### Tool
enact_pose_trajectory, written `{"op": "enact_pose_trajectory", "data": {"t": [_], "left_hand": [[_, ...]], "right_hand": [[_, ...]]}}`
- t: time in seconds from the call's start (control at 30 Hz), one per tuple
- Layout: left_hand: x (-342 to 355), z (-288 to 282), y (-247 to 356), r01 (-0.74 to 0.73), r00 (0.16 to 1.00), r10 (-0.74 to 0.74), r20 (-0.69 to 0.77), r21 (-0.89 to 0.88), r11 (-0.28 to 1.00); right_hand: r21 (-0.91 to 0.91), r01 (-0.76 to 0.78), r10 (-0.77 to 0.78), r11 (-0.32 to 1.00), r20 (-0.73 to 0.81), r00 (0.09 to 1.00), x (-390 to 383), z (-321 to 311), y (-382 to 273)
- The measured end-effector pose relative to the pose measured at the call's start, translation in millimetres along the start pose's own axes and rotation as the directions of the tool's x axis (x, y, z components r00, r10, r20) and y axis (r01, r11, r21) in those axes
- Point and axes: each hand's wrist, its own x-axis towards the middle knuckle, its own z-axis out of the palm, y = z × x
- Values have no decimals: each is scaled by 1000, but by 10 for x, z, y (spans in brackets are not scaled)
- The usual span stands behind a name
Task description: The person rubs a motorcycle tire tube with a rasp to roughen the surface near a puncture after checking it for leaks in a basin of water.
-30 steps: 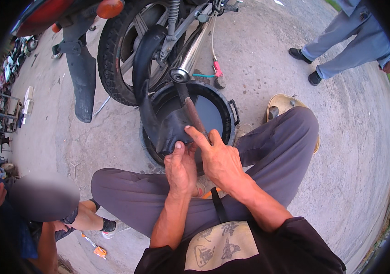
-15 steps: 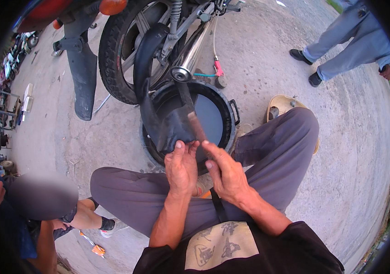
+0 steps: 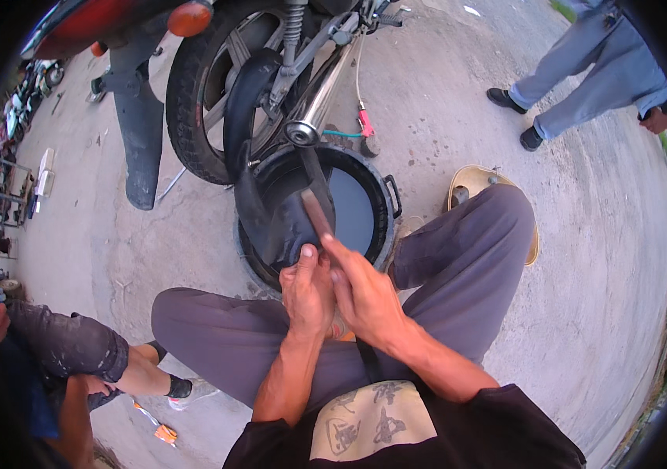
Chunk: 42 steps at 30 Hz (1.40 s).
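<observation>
A black inner tube point(image 3: 286, 230) comes down from beside the motorcycle's rear wheel and lies stretched over a black basin point(image 3: 386, 223) with greyish water inside. My left hand point(image 3: 307, 297) is closed on the near end of the tube, thumb on top. In my right hand point(image 3: 368, 301) is a flat, rusty-brown file point(image 3: 316, 213), its far part resting against the tube's surface. The forefinger lies along the tool. Both hands are close together over the basin's near rim, and the fingers beneath the tube are hidden.
The motorcycle's rear tire point(image 3: 185, 109) and exhaust pipe point(image 3: 302, 131) stand just beyond the basin. A pink air nozzle point(image 3: 365, 123) lies right of it. A tan tray point(image 3: 470, 178) sits by my right knee. One person stands far right; another sits at left near an orange-handled tool point(image 3: 164, 434).
The file has shifted left across the tube, and my right hand has moved left with it, closer to my left hand. My left hand keeps its hold.
</observation>
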Motion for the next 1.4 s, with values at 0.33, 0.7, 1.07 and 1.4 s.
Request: {"op": "enact_pose_trajectory", "data": {"t": [0.33, 0.7, 1.07, 1.4], "left_hand": [[69, 72, 40, -46, 997, 53, 61, -107, 993], [4, 68, -167, -76, 994, 76, 84, -6, 997], [12, -435, 18, 27, 1000, -17, -22, 627, 779], [938, 59, 575, 30, 844, -385, 374, 683, 730]], "right_hand": [[111, 57, -32, 992, -219, 975, 171, 119, 162], [779, -622, 704, 78, 398, 587, 487, 154, 527], [902, -408, 575, 143, 260, 776, 704, -15, 983], [824, -501, 543, 264, 302, 783, 845, -360, 820]]}}
